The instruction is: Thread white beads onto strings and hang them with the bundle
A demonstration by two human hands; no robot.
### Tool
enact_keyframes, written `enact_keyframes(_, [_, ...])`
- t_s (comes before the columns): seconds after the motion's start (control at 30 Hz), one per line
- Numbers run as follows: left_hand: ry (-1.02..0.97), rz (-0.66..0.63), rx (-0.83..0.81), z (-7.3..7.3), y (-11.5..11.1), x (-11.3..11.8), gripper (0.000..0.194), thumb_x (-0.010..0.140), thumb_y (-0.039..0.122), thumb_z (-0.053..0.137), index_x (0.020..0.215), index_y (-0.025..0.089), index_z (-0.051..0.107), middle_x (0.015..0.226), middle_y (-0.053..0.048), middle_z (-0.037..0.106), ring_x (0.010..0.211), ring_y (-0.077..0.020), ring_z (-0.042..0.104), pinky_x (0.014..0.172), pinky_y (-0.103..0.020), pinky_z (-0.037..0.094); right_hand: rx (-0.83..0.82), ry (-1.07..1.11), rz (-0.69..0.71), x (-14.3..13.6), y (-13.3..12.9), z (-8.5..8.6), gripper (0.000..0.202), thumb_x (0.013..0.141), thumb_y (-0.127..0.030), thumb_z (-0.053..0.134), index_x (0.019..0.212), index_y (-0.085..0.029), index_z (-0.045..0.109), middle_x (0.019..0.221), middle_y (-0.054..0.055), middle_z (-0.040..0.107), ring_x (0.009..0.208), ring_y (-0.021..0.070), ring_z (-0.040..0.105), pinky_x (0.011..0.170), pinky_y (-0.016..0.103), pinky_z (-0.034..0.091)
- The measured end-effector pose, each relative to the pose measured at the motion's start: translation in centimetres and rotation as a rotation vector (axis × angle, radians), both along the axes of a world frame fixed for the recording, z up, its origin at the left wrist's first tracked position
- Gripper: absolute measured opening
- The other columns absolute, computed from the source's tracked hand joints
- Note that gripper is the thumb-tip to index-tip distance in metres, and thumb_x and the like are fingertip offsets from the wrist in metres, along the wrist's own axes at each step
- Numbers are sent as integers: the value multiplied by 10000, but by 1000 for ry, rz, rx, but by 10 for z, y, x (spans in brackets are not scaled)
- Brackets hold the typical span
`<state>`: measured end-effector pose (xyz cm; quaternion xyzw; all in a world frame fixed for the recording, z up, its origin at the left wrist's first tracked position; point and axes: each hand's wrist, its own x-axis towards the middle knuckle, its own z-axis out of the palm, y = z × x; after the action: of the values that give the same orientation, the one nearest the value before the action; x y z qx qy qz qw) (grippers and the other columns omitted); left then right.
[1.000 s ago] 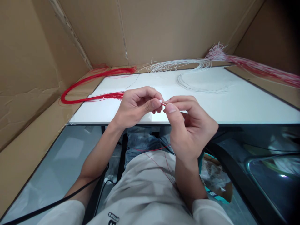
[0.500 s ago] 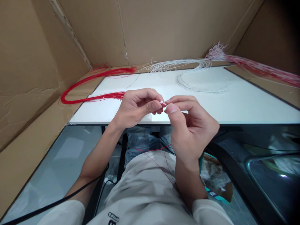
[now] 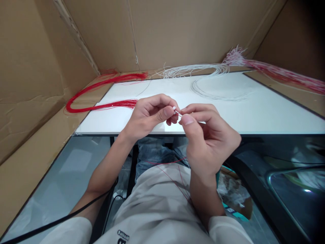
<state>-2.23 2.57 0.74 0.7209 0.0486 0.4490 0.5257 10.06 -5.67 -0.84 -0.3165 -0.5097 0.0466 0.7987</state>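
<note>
While the grip of the left hand is pinched on a small white piece near the desk, the right hand, pinching thin strands just beside it, should hold them straight.

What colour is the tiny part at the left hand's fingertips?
White: the tiny part pinched by the left hand shows in the head view, the only one.

We take this for a workshop: tall brown cardboard walls around a flat white tabletop, thin red wires bundled left, thin white wires looped far.
</note>
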Motion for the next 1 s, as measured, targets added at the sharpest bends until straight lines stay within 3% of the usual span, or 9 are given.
enact_keyframes(0.17, [-86, -100, -195, 0, -4, 6, 279, 952, 445, 757, 836, 194, 722, 757, 1, 651, 668, -77, 618, 623, -190, 543, 16, 26, -20, -2, -3, 3, 174, 855, -93, 715, 739, -220, 737, 796, 41, 728, 760, 168, 677, 592, 300, 531])
enact_keyframes(0.3, [-93, -101, -328, 4, -7, 5, 313, 902, 455, 807, 813, 178, 692, 729, 17, 623, 650, -62, 598, 616, -155, 521, -11, 35, -16, -3, -5, 5, 167, 864, -125, 734, 728, -221, 738, 795, 45, 735, 742, 162, 663, 544, 279, 498])
enact_keyframes(0.73, [-145, -138, -573, 5, -9, 10, 303, 844, 394, 883, 817, 174, 676, 752, 25, 596, 665, -53, 578, 636, -146, 523, 9, -8, -35, 0, -3, 1, 183, 876, -121, 727, 755, -257, 743, 805, 37, 738, 734, 182, 676, 574, 320, 524])
enact_keyframes(0.87, [-66, -3, -464, 9, -2, 4, 385, 819, 499, 882, 795, 188, 657, 752, 18, 596, 665, -76, 572, 625, -193, 514, -3, -7, -30, 0, -3, 1, 180, 882, -130, 729, 751, -253, 740, 801, 39, 740, 736, 187, 678, 597, 337, 521])
enact_keyframes(1.0, [164, 351, 2, 20, 21, -36, 417, 834, 576, 839, 796, 184, 700, 728, -8, 649, 676, -114, 585, 642, -252, 503, -5, -13, -50, 1, -2, 1, 181, 878, -128, 730, 741, -247, 731, 788, 38, 739, 724, 187, 674, 615, 353, 515])
